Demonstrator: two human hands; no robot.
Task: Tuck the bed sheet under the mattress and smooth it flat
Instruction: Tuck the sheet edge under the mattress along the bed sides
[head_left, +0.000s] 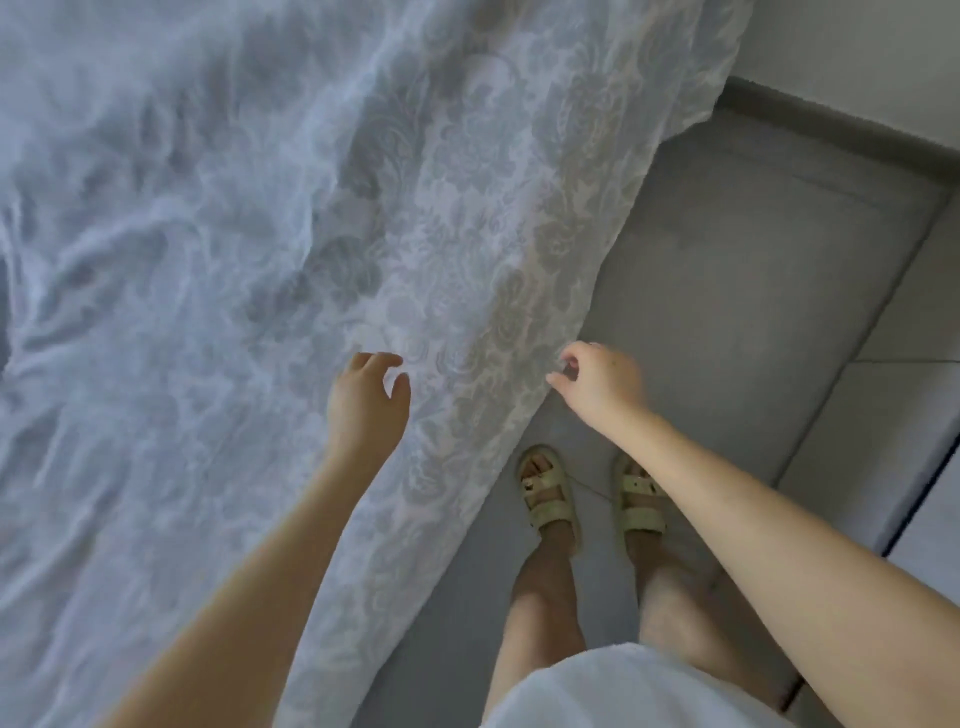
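**Sheet edge pinched at the bedside**

Head view: A pale bed sheet (208, 260) with a woven floral pattern is seen spread over the bed, filling the left and upper part of the picture. It is heavily creased, with folds running across it. Its right-hand border is draped over the side of the bed and hangs down to the grey tiled floor (727, 312).

The left hand (366, 402) is held over the sheet near the bed's side, palm down, with the fingers loosely bent and spread and nothing gripped. Whether the sheet is touched by it cannot be told.

The right hand (602, 384) is placed at the hanging border, where the cloth's edge is pinched between the thumb and curled fingers.

Below the hands, two feet in light sandals (548, 499) are planted on the floor just beside the hanging cloth. A white garment (623, 691) is seen at the bottom edge. A dark baseboard (831, 119) runs along a light wall (857, 52) at the upper right.
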